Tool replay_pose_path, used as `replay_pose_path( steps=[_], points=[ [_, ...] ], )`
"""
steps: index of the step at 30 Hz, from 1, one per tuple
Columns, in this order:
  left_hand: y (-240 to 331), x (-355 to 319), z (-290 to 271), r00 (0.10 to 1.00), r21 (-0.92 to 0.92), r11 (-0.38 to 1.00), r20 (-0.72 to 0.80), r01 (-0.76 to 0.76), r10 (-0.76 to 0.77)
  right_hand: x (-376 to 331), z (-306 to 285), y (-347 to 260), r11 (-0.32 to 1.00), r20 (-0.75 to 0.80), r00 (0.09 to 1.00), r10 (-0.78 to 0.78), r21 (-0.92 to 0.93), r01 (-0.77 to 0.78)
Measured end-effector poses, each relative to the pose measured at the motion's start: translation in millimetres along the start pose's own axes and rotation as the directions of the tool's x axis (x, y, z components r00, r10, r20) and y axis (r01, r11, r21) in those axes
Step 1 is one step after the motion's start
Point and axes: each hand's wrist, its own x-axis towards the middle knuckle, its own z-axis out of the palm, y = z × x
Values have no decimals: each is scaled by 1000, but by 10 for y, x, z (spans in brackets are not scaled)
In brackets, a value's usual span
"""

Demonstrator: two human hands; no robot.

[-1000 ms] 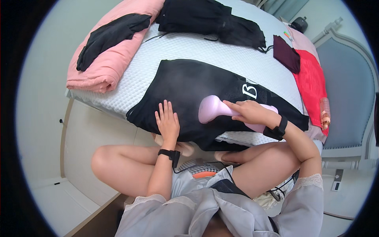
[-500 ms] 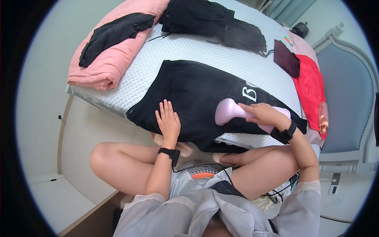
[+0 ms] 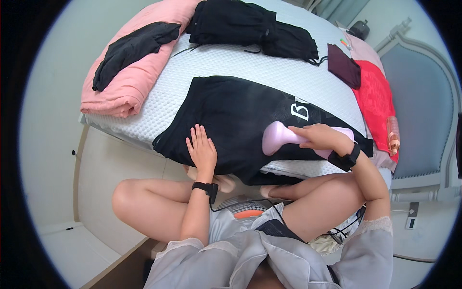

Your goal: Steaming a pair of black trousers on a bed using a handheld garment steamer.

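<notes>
A black garment with white lettering (image 3: pixel 240 115) lies spread flat on the white mattress (image 3: pixel 202 67). My left hand (image 3: pixel 202 150) rests flat on its near edge, fingers apart, pressing the cloth down. My right hand (image 3: pixel 321 137) grips the handle of a light pink handheld steamer (image 3: pixel 279 138), whose head points left and sits on the garment's middle. Both wrists wear black bands.
A folded pink blanket (image 3: pixel 130 82) with a black garment (image 3: pixel 130 48) on it lies at the left. More black clothes (image 3: pixel 250 26), a dark maroon piece (image 3: pixel 344 65) and a red cloth (image 3: pixel 378 98) lie farther back and right. A blue padded headboard (image 3: pixel 423 111) stands at the right.
My right hand has slid the pink steamer to the right across the black garment. My left hand has stayed pressed on the near edge.
</notes>
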Motion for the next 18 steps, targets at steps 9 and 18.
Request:
replay_pose_path(
  steps=[9, 18],
  points=[
    [142, 287, -39, 996, -24, 999, 87, 32, -30, -71, -37, 1, 998, -72, 997, -2, -66, -3],
    [68, 665, 162, 950, 47, 994, 299, -103, 84, 141, 44, -52, 1000, -51, 998, 27, -1, -27]
  ],
)
